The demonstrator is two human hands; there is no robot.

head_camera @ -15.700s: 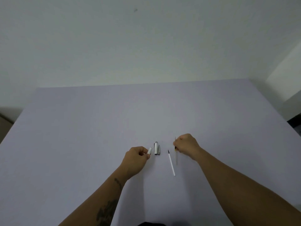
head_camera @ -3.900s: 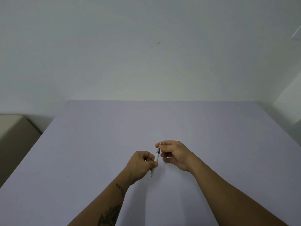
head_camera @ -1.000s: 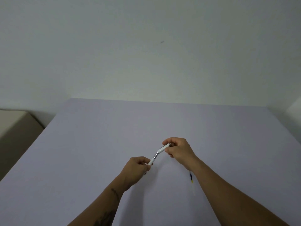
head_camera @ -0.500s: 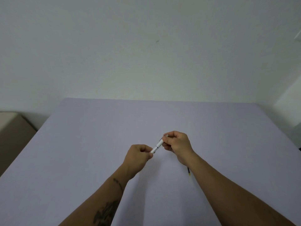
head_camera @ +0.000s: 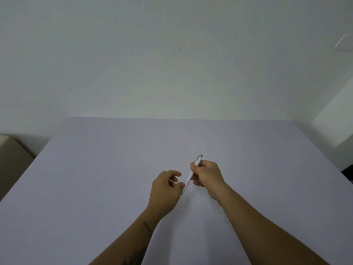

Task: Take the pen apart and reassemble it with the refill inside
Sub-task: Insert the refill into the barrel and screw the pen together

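The white pen (head_camera: 191, 173) looks joined into one piece, its silver end pointing up and away from me and its tip slanting down to the left. My right hand (head_camera: 207, 175) grips the barrel around the middle, a little above the lilac table (head_camera: 95, 169). My left hand (head_camera: 166, 185) is just left of the tip, with the fingers loosely curled and apart. Its thumb sits right beside the tip, and no grip on the pen shows. No loose refill or other pen part is visible.
A beige piece of furniture (head_camera: 11, 159) stands beyond the table's left edge. A white wall rises behind the far edge. Something dark (head_camera: 348, 172) lies past the table's right edge.
My left hand has let go of the pen's lower end and spread its fingers. My right hand has tilted the pen more upright. The thin piece by my right forearm is out of sight.
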